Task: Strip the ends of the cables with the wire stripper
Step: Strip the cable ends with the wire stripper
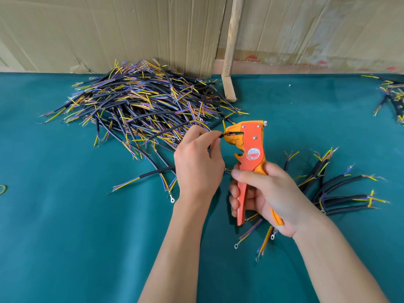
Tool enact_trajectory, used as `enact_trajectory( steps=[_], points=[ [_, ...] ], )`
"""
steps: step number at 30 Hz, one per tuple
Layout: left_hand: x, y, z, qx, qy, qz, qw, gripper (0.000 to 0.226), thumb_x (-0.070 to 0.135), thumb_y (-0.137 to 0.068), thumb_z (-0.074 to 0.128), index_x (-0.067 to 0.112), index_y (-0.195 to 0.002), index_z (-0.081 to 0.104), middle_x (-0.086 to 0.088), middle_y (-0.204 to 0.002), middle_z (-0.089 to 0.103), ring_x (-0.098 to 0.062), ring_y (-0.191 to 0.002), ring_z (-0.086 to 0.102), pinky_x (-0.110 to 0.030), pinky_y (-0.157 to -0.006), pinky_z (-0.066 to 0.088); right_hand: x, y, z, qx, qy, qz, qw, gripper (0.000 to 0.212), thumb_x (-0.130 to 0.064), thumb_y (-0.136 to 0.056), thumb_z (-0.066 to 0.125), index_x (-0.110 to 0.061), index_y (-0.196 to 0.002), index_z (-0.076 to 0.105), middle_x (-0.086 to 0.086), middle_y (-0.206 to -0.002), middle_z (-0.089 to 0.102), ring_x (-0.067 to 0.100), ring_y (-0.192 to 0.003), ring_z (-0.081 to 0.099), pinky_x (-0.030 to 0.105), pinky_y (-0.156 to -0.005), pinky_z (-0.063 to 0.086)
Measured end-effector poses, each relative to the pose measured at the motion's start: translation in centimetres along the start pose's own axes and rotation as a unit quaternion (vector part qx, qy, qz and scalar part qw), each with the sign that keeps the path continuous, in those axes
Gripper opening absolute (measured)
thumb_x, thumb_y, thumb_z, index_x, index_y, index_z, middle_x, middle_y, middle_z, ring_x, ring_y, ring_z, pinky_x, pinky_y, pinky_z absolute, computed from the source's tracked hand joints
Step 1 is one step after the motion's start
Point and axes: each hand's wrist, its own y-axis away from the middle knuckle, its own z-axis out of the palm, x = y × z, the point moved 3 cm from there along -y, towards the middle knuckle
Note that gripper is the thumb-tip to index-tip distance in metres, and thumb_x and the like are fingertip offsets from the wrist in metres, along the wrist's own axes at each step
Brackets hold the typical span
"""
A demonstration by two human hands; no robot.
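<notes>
My right hand point(265, 197) grips the handles of an orange wire stripper point(251, 147), held upright with its jaws pointing left. My left hand point(197, 158) pinches a black cable point(166, 131) near its end, and one thin core sits in the stripper's jaws. A yellow core point(223, 125) sticks up beside the jaws. The cable's other end arcs back over the big pile.
A large pile of black cables with coloured cores point(140, 101) lies at the back left on the green cloth point(65, 226). A smaller bundle point(334, 189) lies right of my hands, and more cables point(391, 95) sit at the far right edge. Cardboard point(109, 29) and a wooden stick point(229, 62) stand behind.
</notes>
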Motion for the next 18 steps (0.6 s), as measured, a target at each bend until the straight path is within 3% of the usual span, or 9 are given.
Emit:
enact_trajectory(
  steps=[6, 11, 14, 16, 18],
  points=[
    [-0.3, 0.1, 0.2, -0.014, 0.028, 0.006, 0.999, 0.015, 0.0, -0.084, 0.069, 0.009, -0.089, 0.08, -0.004, -0.081, 0.065, -0.024, -0.072, 0.062, -0.037, -0.068, 0.05, 0.6, -0.4, 0.0, 0.072, -0.02, -0.01, 0.997, 0.018, -0.013, -0.095, 0.066, -0.013, -0.085, 0.051, 0.009, -0.055, 0.038, 0.022, -0.04, 0.033, 0.029, -0.044, 0.033],
    [-0.1, 0.2, 0.2, -0.004, 0.041, -0.001, 0.999, 0.014, 0.003, -0.085, 0.068, 0.012, -0.089, 0.079, -0.001, -0.08, 0.064, -0.021, -0.072, 0.063, -0.037, -0.069, 0.049, 0.3, -0.1, 0.1, 0.081, -0.028, -0.013, 0.996, 0.032, -0.025, -0.096, 0.068, -0.017, -0.075, 0.045, 0.007, -0.053, 0.034, 0.02, -0.036, 0.028, 0.026, -0.042, 0.031],
    [0.4, 0.0, 0.0, 0.0, 0.058, 0.003, 0.998, 0.013, 0.007, -0.087, 0.068, 0.014, -0.091, 0.078, -0.001, -0.079, 0.063, -0.021, -0.07, 0.064, -0.036, -0.068, 0.05, 0.0, 0.2, 0.7, 0.035, -0.073, -0.017, 0.997, 0.029, -0.024, -0.09, 0.074, -0.018, -0.069, 0.055, 0.01, -0.055, 0.044, 0.023, -0.038, 0.04, 0.03, -0.041, 0.038],
    [0.3, -0.2, 0.0, -0.006, 0.059, -0.009, 0.998, 0.013, 0.007, -0.089, 0.066, 0.013, -0.092, 0.077, 0.0, -0.081, 0.064, -0.022, -0.07, 0.069, -0.036, -0.07, 0.053, -0.3, 0.3, 1.2, -0.004, -0.119, -0.044, 0.992, 0.011, -0.015, -0.085, 0.075, -0.011, -0.088, 0.066, 0.021, -0.072, 0.063, 0.034, -0.055, 0.061, 0.042, -0.052, 0.054],
    [0.0, -0.4, -0.2, -0.014, 0.068, -0.046, 0.997, 0.014, 0.005, -0.092, 0.064, 0.012, -0.093, 0.076, -0.001, -0.084, 0.065, -0.019, -0.069, 0.072, -0.031, -0.071, 0.055, -0.8, 0.3, 0.6, -0.011, -0.146, -0.066, 0.987, 0.031, -0.01, -0.084, 0.07, -0.004, -0.113, 0.063, 0.029, -0.095, 0.071, 0.042, -0.08, 0.072, 0.049, -0.07, 0.061]
  ],
)
